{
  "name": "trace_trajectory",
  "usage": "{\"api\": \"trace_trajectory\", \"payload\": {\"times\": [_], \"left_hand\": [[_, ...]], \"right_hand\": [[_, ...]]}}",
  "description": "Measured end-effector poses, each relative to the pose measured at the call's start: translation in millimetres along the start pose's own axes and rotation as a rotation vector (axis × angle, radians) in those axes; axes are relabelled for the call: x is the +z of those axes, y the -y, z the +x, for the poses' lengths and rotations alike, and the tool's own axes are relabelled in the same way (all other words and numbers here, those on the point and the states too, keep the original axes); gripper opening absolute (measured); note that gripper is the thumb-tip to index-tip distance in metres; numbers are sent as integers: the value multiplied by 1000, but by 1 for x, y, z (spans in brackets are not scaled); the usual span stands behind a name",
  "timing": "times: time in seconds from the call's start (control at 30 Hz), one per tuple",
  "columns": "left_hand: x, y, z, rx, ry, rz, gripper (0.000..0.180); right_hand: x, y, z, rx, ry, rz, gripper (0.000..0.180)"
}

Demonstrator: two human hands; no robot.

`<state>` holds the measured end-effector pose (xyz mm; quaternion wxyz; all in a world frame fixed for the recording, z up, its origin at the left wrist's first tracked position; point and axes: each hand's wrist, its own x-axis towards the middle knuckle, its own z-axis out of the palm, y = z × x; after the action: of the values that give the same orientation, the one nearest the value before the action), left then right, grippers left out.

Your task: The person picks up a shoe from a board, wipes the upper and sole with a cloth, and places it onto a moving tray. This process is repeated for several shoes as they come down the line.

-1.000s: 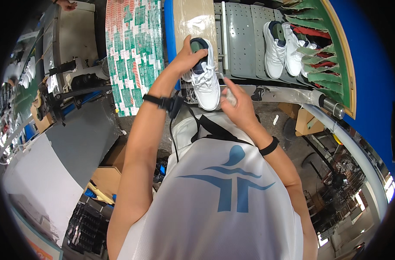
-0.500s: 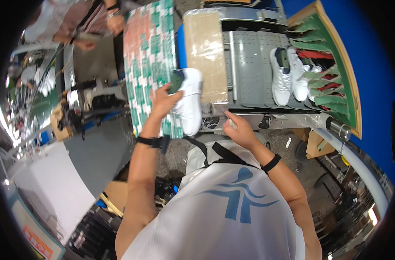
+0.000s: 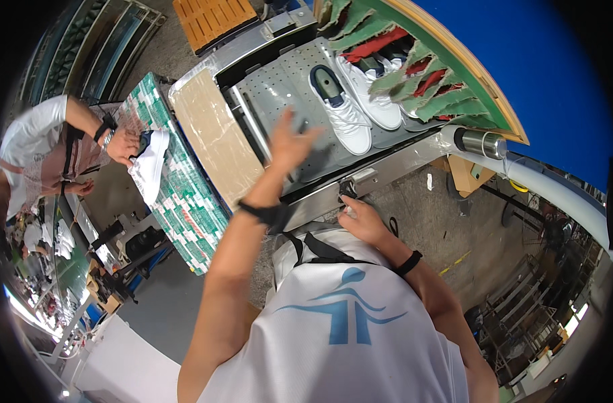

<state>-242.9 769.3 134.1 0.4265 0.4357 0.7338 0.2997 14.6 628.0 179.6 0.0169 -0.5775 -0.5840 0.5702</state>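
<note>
My left hand (image 3: pixel 292 144) reaches over the grey perforated conveyor (image 3: pixel 269 87), fingers spread and slightly blurred, holding nothing. To its right lies a white lace-up sneaker (image 3: pixel 350 124) with a dark lining, apart from my fingers. A second white sneaker (image 3: pixel 374 101) sits beside it, and more shoes are partly covered by green and red fabric strips. My right hand (image 3: pixel 363 221) stays near the conveyor's front edge with curled fingers; what they hold, if anything, I cannot make out. At the left, a co-worker's hand (image 3: pixel 124 146) grips another white sneaker (image 3: pixel 150 168).
A brown board (image 3: pixel 216 127) under clear film adjoins the conveyor. Left of it runs a bench top covered in green-and-white tape (image 3: pixel 189 218). The wood-edged frame (image 3: pixel 481 60) carries the hanging strips. A metal roller end (image 3: pixel 484 144) juts out at the right.
The view has turned toward the conveyor. My left hand has let go of the sneaker on the taped bench and moved right over the conveyor. A co-worker's hand now grips a sneaker at that bench.
</note>
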Motion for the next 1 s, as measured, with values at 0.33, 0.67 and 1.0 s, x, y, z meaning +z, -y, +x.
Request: {"api": "trace_trajectory", "payload": {"times": [0.33,0.67,1.0], "left_hand": [[73,-14,44,-201,-19,-602,49],[-114,60,-114,-165,-233,-100,67],[-132,121,-134,3,77,-251,80]], "right_hand": [[-47,-6,-34,-5,-210,224,61],[3,-11,-18,65,-217,345,66],[87,106,-24,-318,-38,-44,77]]}}
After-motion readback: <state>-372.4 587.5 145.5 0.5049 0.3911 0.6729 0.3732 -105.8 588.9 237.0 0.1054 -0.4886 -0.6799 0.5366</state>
